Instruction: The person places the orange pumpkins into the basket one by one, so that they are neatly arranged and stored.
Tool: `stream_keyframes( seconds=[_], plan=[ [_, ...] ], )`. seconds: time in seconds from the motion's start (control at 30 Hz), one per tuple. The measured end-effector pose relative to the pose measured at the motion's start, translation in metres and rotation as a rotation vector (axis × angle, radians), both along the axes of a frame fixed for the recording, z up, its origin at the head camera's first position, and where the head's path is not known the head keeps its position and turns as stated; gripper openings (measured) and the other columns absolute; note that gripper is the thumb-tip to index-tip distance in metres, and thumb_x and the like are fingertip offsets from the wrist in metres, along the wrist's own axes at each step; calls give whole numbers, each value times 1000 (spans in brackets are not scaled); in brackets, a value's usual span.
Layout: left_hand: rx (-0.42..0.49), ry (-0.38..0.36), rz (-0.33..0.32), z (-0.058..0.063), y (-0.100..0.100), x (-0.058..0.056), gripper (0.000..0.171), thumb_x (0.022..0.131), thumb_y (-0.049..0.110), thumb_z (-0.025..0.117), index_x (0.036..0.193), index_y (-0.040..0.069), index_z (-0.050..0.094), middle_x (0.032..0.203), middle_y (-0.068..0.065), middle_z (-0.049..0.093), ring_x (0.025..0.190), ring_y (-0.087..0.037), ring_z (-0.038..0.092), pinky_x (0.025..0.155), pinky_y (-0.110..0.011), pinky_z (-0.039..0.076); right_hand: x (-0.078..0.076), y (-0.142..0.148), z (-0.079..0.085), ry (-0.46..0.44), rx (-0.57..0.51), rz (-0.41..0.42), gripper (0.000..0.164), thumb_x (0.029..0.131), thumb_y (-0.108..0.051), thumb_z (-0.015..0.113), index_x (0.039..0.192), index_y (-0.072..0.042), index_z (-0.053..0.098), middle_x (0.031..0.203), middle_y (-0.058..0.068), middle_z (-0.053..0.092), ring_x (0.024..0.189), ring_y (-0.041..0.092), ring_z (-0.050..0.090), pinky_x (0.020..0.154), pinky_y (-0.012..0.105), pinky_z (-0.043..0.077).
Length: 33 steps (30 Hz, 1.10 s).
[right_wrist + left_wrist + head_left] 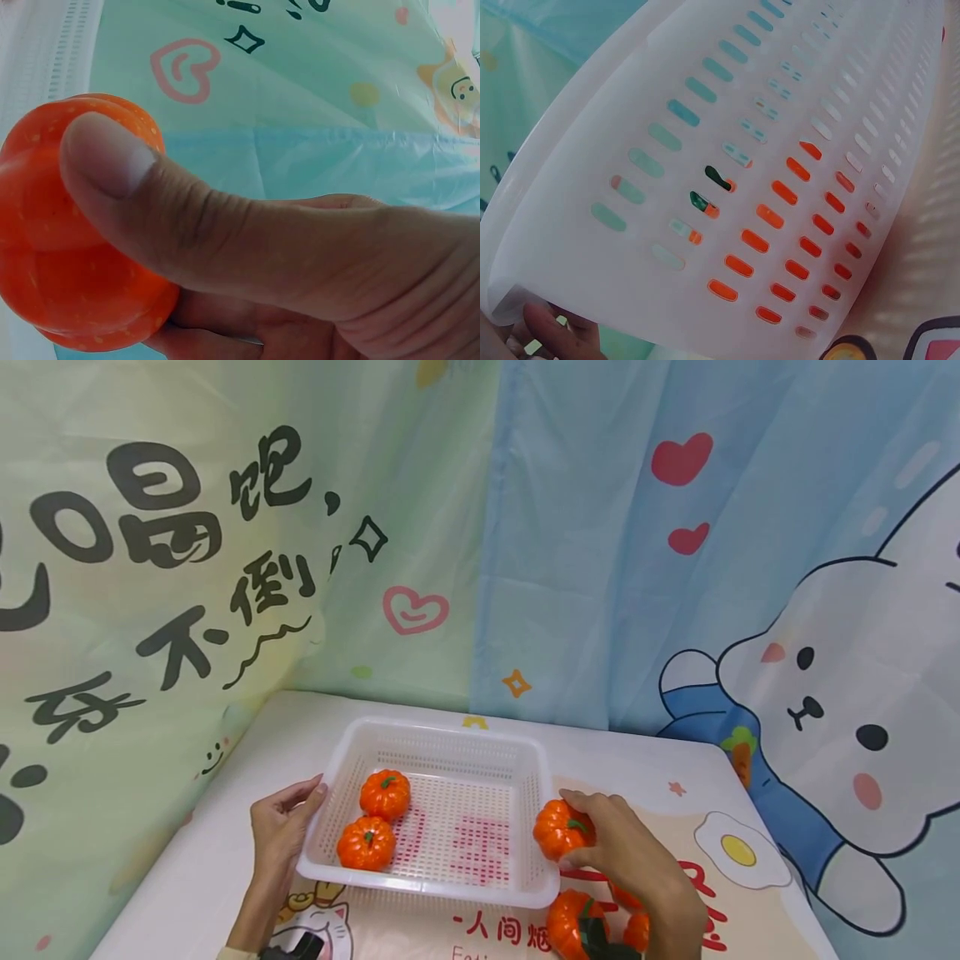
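Observation:
A white perforated plastic basket point(442, 889) stands on the table, with two small orange pumpkins inside its left part, one pumpkin point(385, 794) behind the other pumpkin point(366, 843). My left hand point(281, 827) holds the basket's left rim between thumb and fingers; in the left wrist view the thumb and fingers point(559, 334) show at the rim's corner. By the basket's right edge, my right hand point(626, 843) grips a third pumpkin point(558, 829). The right wrist view shows the thumb point(112, 161) pressed on this pumpkin point(67, 247).
More orange pumpkins point(572, 922) lie on the table below the right hand, partly hidden by the wrist and a dark strap piece. A printed cloth point(637, 760) covers the table. Patterned curtains point(555, 568) hang behind and at the left.

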State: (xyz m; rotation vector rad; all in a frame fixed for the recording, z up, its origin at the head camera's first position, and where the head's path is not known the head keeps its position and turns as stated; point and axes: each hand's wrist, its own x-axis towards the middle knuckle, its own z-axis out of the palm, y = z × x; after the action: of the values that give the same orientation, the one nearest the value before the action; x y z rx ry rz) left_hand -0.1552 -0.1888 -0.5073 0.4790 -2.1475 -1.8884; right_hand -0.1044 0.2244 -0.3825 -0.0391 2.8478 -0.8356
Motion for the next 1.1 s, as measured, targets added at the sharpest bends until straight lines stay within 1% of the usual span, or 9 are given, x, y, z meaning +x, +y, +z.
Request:
stream_keyframes(
  seconds=[0.07, 0.17, 0.3, 0.4, 0.53, 0.87, 1.1],
  plan=[
    [-1, -2, -1, 0, 0, 0, 37, 105, 23, 75, 135, 0, 75, 124, -14, 80, 82, 2, 74, 76, -17, 63, 0, -2, 0, 5, -4, 8, 85, 78, -18, 99, 154, -10, 62, 136, 6, 70, 122, 25, 59, 101, 50, 65],
    [-3, -4, -3, -1, -1, 0, 38, 106, 23, 74, 136, 0, 74, 126, -17, 80, 82, 2, 74, 75, -17, 63, 0, -6, 0, -10, -22, 12, 85, 79, -18, 98, 155, -11, 62, 139, 7, 68, 125, 26, 58, 102, 51, 65],
    [-4, -7, -5, -2, -2, 0, 38, 106, 23, 74, 136, 1, 74, 127, -17, 79, 81, 3, 73, 75, -17, 63, 0, -11, 0, -23, -43, 15, 85, 79, -17, 98, 156, -12, 61, 142, 8, 66, 129, 28, 57, 107, 53, 62],
    [-3, -12, -3, -2, -2, 0, 39, 106, 23, 74, 137, 1, 74, 127, -16, 80, 81, 3, 73, 75, -17, 63, -2, -15, 0, -19, -48, 28, 84, 79, -15, 98, 155, -11, 62, 138, 8, 67, 128, 27, 57, 108, 55, 61],
    [4, -19, 0, -2, -2, 0, 39, 105, 24, 75, 137, 1, 74, 125, -14, 80, 82, 3, 73, 75, -16, 63, -4, -20, -1, -18, -50, 40, 84, 78, -16, 98, 154, -9, 63, 135, 6, 69, 125, 26, 56, 107, 53, 62],
    [3, -25, -2, -1, -2, -1, 40, 106, 23, 74, 138, 0, 73, 130, -19, 78, 81, 4, 72, 74, -16, 63, -8, -25, -3, 3, -48, 76, 83, 77, -17, 99, 152, -7, 64, 128, 3, 69, 121, 24, 56, 105, 49, 63],
    [2, -26, 1, -2, -2, -1, 39, 105, 23, 75, 137, 0, 74, 128, -18, 79, 81, 4, 72, 75, -15, 62, -9, -31, -3, 21, -51, 98, 82, 76, -17, 100, 150, -7, 66, 125, 2, 71, 117, 23, 56, 108, 50, 60]
  ],
)
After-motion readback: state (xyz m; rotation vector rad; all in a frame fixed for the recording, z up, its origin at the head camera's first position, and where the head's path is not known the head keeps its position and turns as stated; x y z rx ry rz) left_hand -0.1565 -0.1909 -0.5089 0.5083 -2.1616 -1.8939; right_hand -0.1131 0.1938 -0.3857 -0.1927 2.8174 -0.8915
